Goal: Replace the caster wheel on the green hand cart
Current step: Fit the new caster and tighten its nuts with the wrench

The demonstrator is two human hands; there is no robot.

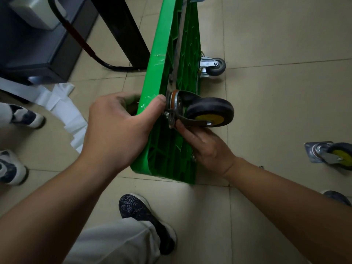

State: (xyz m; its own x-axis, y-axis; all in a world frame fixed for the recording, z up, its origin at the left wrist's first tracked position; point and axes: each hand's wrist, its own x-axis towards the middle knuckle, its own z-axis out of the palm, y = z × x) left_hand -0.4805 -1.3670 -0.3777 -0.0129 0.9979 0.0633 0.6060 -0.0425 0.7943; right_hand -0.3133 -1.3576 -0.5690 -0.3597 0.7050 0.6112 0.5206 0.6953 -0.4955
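The green hand cart (167, 77) stands on its side on the floor, its ribbed underside facing right. My left hand (118, 126) grips the cart's near edge, thumb on the green rim beside the caster plate. A black caster wheel with a yellow hub (209, 111) sits against the underside at the near corner. My right hand (205, 143) holds this caster from below, fingers curled at its metal fork and mounting plate. Another caster with a yellow hub (331, 157) lies loose on the floor at the right. A grey caster (213, 68) is fixed farther along the cart.
A dark cabinet (34, 44) and a black post (122, 29) stand at the upper left, with a black and red cable (80, 39) looping past. White paper (62, 105) lies on the tiles. My shoe (144, 220) is below the cart. Another person's shoes (17, 115) are at the left edge.
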